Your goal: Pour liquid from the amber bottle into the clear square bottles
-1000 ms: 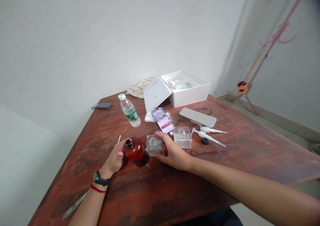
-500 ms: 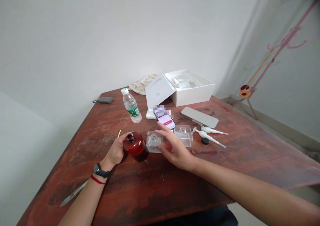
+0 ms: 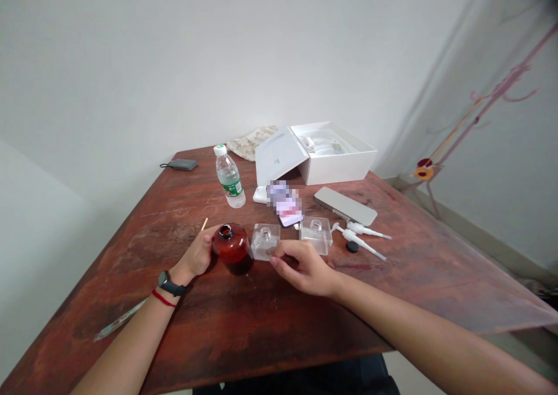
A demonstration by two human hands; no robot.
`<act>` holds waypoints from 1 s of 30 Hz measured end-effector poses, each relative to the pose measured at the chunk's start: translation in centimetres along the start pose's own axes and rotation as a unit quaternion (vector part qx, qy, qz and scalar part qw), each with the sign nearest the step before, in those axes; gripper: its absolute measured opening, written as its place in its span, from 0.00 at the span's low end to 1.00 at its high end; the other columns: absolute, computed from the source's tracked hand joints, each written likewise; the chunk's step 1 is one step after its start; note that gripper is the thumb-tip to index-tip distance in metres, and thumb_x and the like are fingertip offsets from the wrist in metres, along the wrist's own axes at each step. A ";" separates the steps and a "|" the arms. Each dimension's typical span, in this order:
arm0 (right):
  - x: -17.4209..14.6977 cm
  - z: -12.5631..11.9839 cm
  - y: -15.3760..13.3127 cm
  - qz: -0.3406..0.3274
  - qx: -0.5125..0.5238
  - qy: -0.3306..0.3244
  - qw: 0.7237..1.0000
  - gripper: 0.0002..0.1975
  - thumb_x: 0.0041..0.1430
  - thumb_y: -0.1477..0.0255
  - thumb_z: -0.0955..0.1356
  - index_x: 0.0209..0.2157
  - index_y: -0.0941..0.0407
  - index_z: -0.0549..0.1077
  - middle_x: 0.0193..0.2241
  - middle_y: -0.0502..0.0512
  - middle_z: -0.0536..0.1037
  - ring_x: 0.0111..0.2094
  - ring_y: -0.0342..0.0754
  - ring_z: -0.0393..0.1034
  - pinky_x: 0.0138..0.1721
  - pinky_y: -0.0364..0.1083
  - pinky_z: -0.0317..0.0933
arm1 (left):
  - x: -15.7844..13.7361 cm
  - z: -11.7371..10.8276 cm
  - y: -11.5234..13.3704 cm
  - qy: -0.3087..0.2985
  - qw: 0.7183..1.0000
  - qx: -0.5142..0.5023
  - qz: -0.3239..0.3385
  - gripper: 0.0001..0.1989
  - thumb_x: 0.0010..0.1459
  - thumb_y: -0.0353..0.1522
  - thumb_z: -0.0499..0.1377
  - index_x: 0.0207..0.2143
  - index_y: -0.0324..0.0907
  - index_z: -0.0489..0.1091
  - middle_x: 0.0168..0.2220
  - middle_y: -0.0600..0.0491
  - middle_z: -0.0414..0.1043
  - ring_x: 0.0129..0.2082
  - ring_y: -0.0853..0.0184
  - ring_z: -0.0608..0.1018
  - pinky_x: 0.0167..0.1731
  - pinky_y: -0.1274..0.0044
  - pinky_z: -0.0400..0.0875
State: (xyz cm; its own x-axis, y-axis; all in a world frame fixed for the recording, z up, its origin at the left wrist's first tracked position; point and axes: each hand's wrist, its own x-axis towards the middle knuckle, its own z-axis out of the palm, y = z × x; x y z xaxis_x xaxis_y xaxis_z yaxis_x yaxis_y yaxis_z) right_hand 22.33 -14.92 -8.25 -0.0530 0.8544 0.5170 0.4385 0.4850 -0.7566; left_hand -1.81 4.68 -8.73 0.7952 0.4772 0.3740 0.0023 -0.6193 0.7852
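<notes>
Your water bottle (image 3: 224, 168), far left of centre, wears a green label (image 3: 231, 189) with a barcode patch; its lettering is too small to read. The mark on the white lid (image 3: 279, 157) at the far side is illegible, and the phone (image 3: 288, 214) screen is blurred. Your left hand (image 3: 201, 254) clamps the left side of the amber bottle (image 3: 235, 248), near left of centre: glossy, reddish-brown, round-shouldered, open-necked. Your right hand (image 3: 305, 268) curls, thumb and forefinger close together, by the clear square bottle (image 3: 263, 245); whether they touch it, I can't tell.
</notes>
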 end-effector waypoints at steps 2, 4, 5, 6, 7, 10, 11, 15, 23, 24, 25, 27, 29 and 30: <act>-0.1 0.1 0.0 0.019 -0.006 -0.026 0.999 0.16 0.73 0.64 0.68 0.28 0.53 0.70 0.22 0.48 0.71 0.23 0.43 0.62 0.26 0.43 0.56 | 0.0 0.1 0.0 0.005 1.000 -0.003 0.001 0.50 0.68 0.67 0.41 0.54 0.36 0.82 0.42 0.38 0.85 0.49 0.46 0.84 0.55 0.61 0.76; -0.1 0.2 0.0 0.032 -0.010 -0.045 0.998 0.16 0.72 0.64 0.68 0.28 0.53 0.70 0.21 0.48 0.72 0.22 0.43 0.63 0.26 0.43 0.56 | 0.1 0.1 0.1 0.008 1.000 -0.005 0.001 0.50 0.68 0.68 0.41 0.54 0.36 0.82 0.43 0.38 0.85 0.49 0.45 0.84 0.55 0.61 0.76; -0.1 0.3 -0.1 0.037 -0.011 -0.053 0.998 0.16 0.72 0.64 0.69 0.28 0.53 0.70 0.21 0.48 0.72 0.22 0.43 0.63 0.26 0.43 0.56 | 0.1 0.1 0.1 0.009 1.000 -0.006 0.001 0.50 0.68 0.68 0.41 0.54 0.36 0.82 0.42 0.38 0.85 0.49 0.45 0.84 0.55 0.61 0.76; -0.2 0.3 -0.1 0.042 -0.012 -0.060 0.997 0.15 0.71 0.64 0.69 0.28 0.53 0.71 0.21 0.48 0.73 0.22 0.43 0.64 0.26 0.43 0.56 | 0.1 0.1 0.2 0.009 1.000 -0.007 0.002 0.51 0.67 0.68 0.41 0.53 0.36 0.83 0.42 0.38 0.85 0.50 0.45 0.84 0.55 0.61 0.76; -0.2 0.3 -0.1 0.047 -0.014 -0.066 0.997 0.15 0.71 0.65 0.69 0.28 0.54 0.71 0.21 0.48 0.73 0.22 0.43 0.64 0.26 0.43 0.57 | 0.1 0.1 0.2 0.009 1.000 -0.007 0.002 0.51 0.67 0.68 0.41 0.52 0.36 0.83 0.41 0.38 0.85 0.50 0.45 0.84 0.55 0.62 0.76; -0.3 0.5 0.0 0.061 -0.024 -0.084 0.994 0.13 0.70 0.66 0.70 0.29 0.54 0.73 0.22 0.49 0.75 0.22 0.43 0.65 0.26 0.42 0.57 | 0.2 0.2 0.3 0.010 1.000 -0.010 0.007 0.50 0.67 0.68 0.41 0.51 0.37 0.83 0.41 0.39 0.85 0.47 0.46 0.84 0.53 0.63 0.77; -0.4 0.5 0.0 0.065 -0.029 -0.089 0.993 0.13 0.70 0.66 0.70 0.29 0.54 0.74 0.22 0.49 0.76 0.22 0.43 0.66 0.25 0.42 0.57 | 0.3 0.2 0.3 0.011 1.000 -0.012 0.009 0.50 0.67 0.68 0.42 0.51 0.37 0.84 0.41 0.39 0.86 0.45 0.47 0.85 0.52 0.63 0.77; -0.6 0.6 0.4 0.081 -0.046 -0.109 0.990 0.11 0.69 0.67 0.70 0.31 0.55 0.75 0.23 0.50 0.77 0.23 0.44 0.68 0.25 0.42 0.58 | 0.3 0.2 0.3 0.021 0.999 -0.020 0.017 0.47 0.68 0.67 0.44 0.49 0.38 0.85 0.42 0.41 0.86 0.40 0.50 0.85 0.51 0.65 0.78; -1.1 1.1 1.1 0.098 -0.066 -0.139 0.983 0.11 0.70 0.66 0.71 0.33 0.56 0.78 0.24 0.50 0.78 0.23 0.44 0.69 0.26 0.42 0.58 | 0.5 0.2 0.6 0.013 0.999 0.000 0.041 0.46 0.70 0.65 0.42 0.52 0.40 0.84 0.47 0.43 0.87 0.47 0.48 0.85 0.58 0.63 0.75; -1.1 1.1 1.2 0.098 -0.068 -0.142 0.983 0.11 0.70 0.66 0.71 0.34 0.56 0.78 0.24 0.50 0.78 0.23 0.44 0.69 0.26 0.42 0.58 | 0.6 0.2 0.6 0.013 0.999 0.003 0.044 0.46 0.71 0.65 0.41 0.52 0.40 0.84 0.49 0.43 0.86 0.47 0.49 0.86 0.59 0.64 0.75; -1.1 1.2 1.2 0.096 -0.071 -0.145 0.982 0.11 0.70 0.66 0.71 0.34 0.56 0.78 0.24 0.50 0.78 0.23 0.44 0.69 0.26 0.42 0.58 | 0.6 0.2 0.5 0.011 0.999 0.004 0.046 0.46 0.72 0.64 0.41 0.53 0.40 0.83 0.50 0.43 0.86 0.47 0.49 0.86 0.58 0.64 0.75; -1.0 1.2 1.2 0.093 -0.078 -0.148 0.981 0.11 0.70 0.67 0.71 0.34 0.56 0.78 0.25 0.50 0.78 0.24 0.44 0.69 0.27 0.42 0.58 | 0.5 0.2 0.2 0.005 0.999 -0.007 0.045 0.45 0.73 0.63 0.40 0.55 0.39 0.82 0.52 0.42 0.85 0.47 0.50 0.86 0.58 0.65 0.75; -0.9 1.1 1.1 0.088 -0.087 -0.150 0.981 0.10 0.70 0.67 0.71 0.33 0.56 0.78 0.25 0.50 0.78 0.24 0.43 0.69 0.28 0.42 0.58 | 0.4 0.1 -0.4 -0.005 0.999 -0.019 0.046 0.44 0.73 0.62 0.40 0.57 0.39 0.81 0.52 0.42 0.85 0.47 0.51 0.86 0.57 0.65 0.76; -0.9 1.1 1.1 0.085 -0.092 -0.151 0.981 0.10 0.70 0.68 0.71 0.33 0.56 0.78 0.24 0.49 0.78 0.24 0.43 0.69 0.28 0.42 0.58 | 0.4 0.1 -0.6 -0.010 0.999 -0.022 0.048 0.44 0.74 0.62 0.40 0.57 0.39 0.81 0.52 0.43 0.85 0.47 0.51 0.86 0.57 0.65 0.76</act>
State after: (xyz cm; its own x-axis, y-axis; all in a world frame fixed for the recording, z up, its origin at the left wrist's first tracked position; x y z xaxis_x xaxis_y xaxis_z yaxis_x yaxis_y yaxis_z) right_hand 21.85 -14.97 -10.00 -0.2154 0.9500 0.2261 0.6164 0.3119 -0.7230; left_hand -1.45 5.22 -9.10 0.8027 0.4033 0.4394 -0.1016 -0.6336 0.7670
